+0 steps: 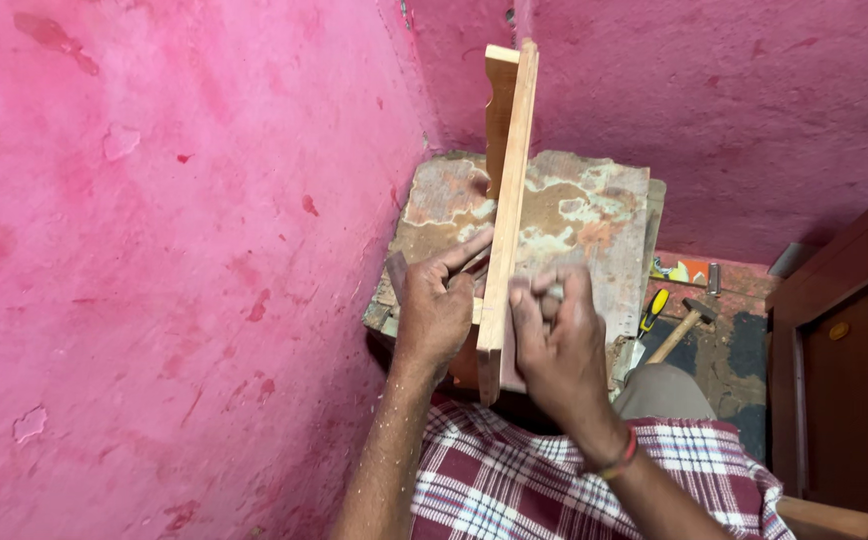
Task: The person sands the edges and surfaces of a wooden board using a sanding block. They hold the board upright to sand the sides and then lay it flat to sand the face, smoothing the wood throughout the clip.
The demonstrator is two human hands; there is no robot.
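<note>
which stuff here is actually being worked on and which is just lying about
In hand:
- wooden board, standing on edge
- left hand, against its side
- right hand, pinching something small, too small to tell
- worn work table beneath

Lying about:
- hammer on the floor
- yellow-handled tool
- wooden door

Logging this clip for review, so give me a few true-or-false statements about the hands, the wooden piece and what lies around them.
1. The left hand rests against the left side of the wooden board standing on edge. True.
2. The right hand holds a hammer. False: the hammer lies on the floor to the right, untouched; the right hand is closed at the board with something small and pale in its fingers.
3. The board stands on a worn, stained worktop. True.
4. The walls are blue. False: the wall is pink.
5. A yellow-and-black handled tool lies near the hammer. True.
</note>
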